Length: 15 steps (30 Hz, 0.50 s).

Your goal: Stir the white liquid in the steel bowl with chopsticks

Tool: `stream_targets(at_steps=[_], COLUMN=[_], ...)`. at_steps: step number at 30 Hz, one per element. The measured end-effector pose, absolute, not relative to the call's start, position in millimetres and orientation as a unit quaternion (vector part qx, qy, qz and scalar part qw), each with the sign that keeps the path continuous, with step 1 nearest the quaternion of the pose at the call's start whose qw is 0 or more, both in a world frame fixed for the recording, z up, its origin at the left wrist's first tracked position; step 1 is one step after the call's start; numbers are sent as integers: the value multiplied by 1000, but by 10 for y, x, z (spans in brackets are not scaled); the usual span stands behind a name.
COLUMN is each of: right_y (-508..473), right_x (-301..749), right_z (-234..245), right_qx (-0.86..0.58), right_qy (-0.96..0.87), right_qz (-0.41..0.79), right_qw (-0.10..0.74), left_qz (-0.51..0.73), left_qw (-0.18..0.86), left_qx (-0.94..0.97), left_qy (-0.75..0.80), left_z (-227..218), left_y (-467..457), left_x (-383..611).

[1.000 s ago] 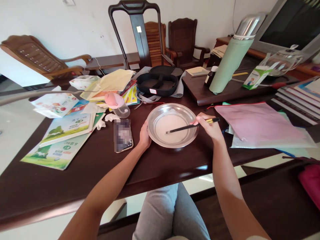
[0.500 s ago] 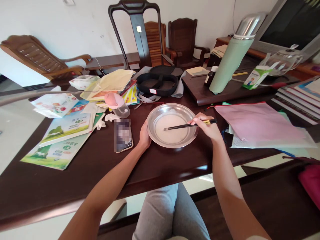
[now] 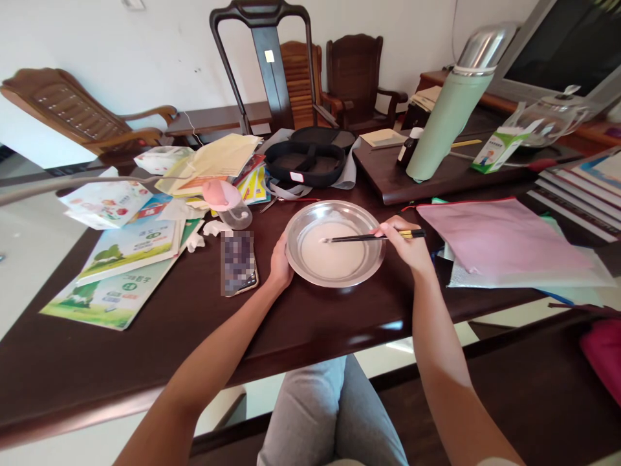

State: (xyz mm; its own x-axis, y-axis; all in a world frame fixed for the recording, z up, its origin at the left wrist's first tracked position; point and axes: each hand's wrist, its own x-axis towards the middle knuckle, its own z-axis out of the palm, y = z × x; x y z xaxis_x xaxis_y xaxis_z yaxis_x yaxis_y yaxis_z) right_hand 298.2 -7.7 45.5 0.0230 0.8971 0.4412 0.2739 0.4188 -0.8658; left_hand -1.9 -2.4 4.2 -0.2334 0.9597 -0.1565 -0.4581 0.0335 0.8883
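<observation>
A round metal basin [image 3: 334, 279] rests on the dark wooden table in front of me, holding a whitish substance [image 3: 334, 255]. My left hand [image 3: 281, 262] grips the basin's left rim, its fingers partly hidden along the outer wall. In my right hand [image 3: 400, 243], pinched over the basin's right rim, are black chopsticks [image 3: 356, 237] with gold-banded ends. Their tips reach into the whitish contents near the middle. A phone [image 3: 240, 264] lies just left of my left hand.
Left are booklets [image 3: 111, 285], crumpled tissue [image 3: 195, 243] and a pink-lidded cup [image 3: 226, 200]. Behind the basin sits an open black case [image 3: 305, 162]. Rightward are a pink zip pouch [image 3: 504, 233], a tall green thermos [image 3: 449, 123] and stacked books [image 3: 577, 200]. The table's front edge is close to my lap.
The chopsticks have shifted slightly up and right, their tips moving within the whitish contents. My right hand has moved a little with them. My left hand and the basin stay put.
</observation>
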Motion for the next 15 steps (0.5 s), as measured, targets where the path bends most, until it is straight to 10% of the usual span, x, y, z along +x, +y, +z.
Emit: stream_targets(at_steps=[15], right_y=[-72], right_x=[3013], right_z=[449], right_qx=[-472], right_qy=[-617], right_qz=[278], right_qw=[565], left_qz=[637], left_qw=[561], left_qx=[270], left_qy=[454], left_z=[47], left_y=[-26], left_x=[-30])
